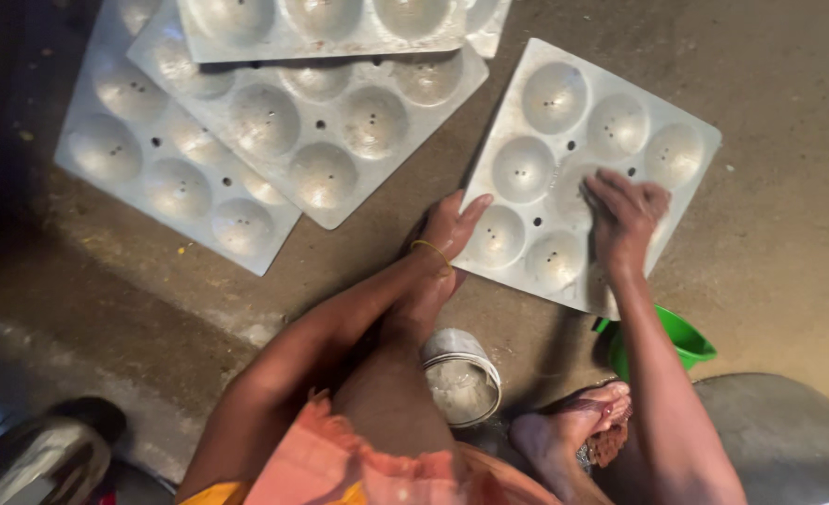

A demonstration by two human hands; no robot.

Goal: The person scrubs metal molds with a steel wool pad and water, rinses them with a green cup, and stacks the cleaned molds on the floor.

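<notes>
Right hand (625, 217) fingers curled on metal tray (564, 122); left hand (452, 234) flat at edge.

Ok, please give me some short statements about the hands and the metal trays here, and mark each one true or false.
1. The right hand presses into a cup of the metal tray on the floor. True.
2. The left hand grips the green container. False: it rests at the tray's left edge; the green container lies untouched near the right forearm.
3. Other trays are stacked overlapping at upper left. True.
4. The small round tin stands on the tray. False: it stands on the floor, below the tray.
</notes>
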